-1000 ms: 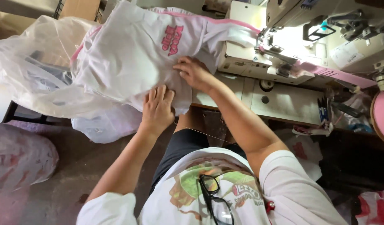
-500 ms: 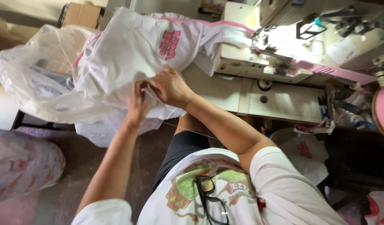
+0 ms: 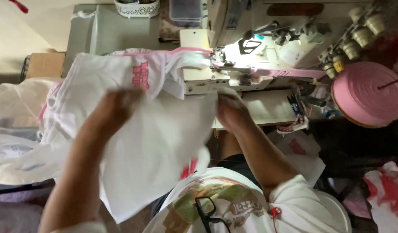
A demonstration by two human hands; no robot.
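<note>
Where both hands were bunched together on the cloth half a second ago, they now stand well apart, a white garment piece (image 3: pixel 164 142) stretched between them. The left hand (image 3: pixel 115 108), blurred, pinches one edge; the right hand (image 3: pixel 231 110) grips the other, just below the sewing machine (image 3: pixel 233 56) and its pink binding tape (image 3: pixel 285 72).

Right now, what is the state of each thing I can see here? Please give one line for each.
White fabric piece: held up, spread between both hands.
Left hand: gripping the fabric, blurred.
Right hand: gripping the fabric's other edge.
Sewing machine: lamp on, pink tape under the foot.
White garment: draped over the machine bed.
Pink tape roll: wound, on its stand.
Eyeglasses: hanging at the shirt collar.
</note>
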